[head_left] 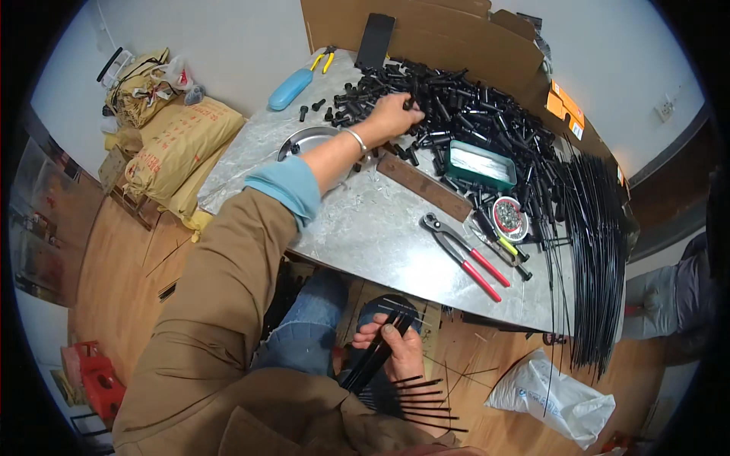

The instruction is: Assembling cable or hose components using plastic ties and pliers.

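Note:
My left hand [394,115] reaches over the table into a heap of black cylindrical parts [487,114], some with wider heads like bolts. Its fingers are closed around one black bolt-like part [411,102] at the heap's near left side. Low in front of my lap, my right hand [395,346] grips a bundle of thin black rods [372,357]. Their ends fan out to the lower right beneath the hand. Under my left forearm lies a round metal dish [308,139], partly hidden by the arm.
On the grey table [342,228] lie a rusty flat bar [423,187], red-handled pincers [468,262], a green tray [480,165] and a small bowl of metal bits [509,217]. Long black rods [597,266] hang over the right edge. A cardboard sheet [449,42] stands behind. Sacks [182,144] lie left.

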{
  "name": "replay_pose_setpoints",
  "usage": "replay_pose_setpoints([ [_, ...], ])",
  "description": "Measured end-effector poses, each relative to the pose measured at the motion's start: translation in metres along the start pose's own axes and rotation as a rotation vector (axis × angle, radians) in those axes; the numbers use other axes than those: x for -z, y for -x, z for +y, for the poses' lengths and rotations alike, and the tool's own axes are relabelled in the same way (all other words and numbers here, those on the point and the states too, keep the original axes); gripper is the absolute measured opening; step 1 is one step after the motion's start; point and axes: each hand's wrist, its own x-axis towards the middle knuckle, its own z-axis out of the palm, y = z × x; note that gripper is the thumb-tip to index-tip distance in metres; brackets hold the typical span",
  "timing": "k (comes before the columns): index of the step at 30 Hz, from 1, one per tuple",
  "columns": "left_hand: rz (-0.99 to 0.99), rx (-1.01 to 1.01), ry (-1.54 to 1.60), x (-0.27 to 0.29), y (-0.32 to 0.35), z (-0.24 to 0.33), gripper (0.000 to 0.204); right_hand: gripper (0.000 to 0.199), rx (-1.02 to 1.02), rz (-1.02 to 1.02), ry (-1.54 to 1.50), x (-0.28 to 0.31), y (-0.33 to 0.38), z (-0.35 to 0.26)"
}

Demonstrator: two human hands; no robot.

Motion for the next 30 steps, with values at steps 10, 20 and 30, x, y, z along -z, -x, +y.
replay_pose_setpoints([
  [10, -0.68, 0.176, 0.55, 0.035, 0.188, 0.085, 0.027, 0.019, 0.08, 0.029, 0.05, -0.02, 0.003, -0.002],
  [20, -0.356, 0.622, 1.191, 0.033, 0.317, 0.056, 0.028, 0.023, 0.135, 0.007, 0.097, -0.04, 0.018, 0.018],
  [30, -0.132, 0.616, 1.3, 0.023, 0.324, 0.072, 0.021, 0.024, 0.19, 0.034, 0.193, -0.051, 0.022, 0.024],
])
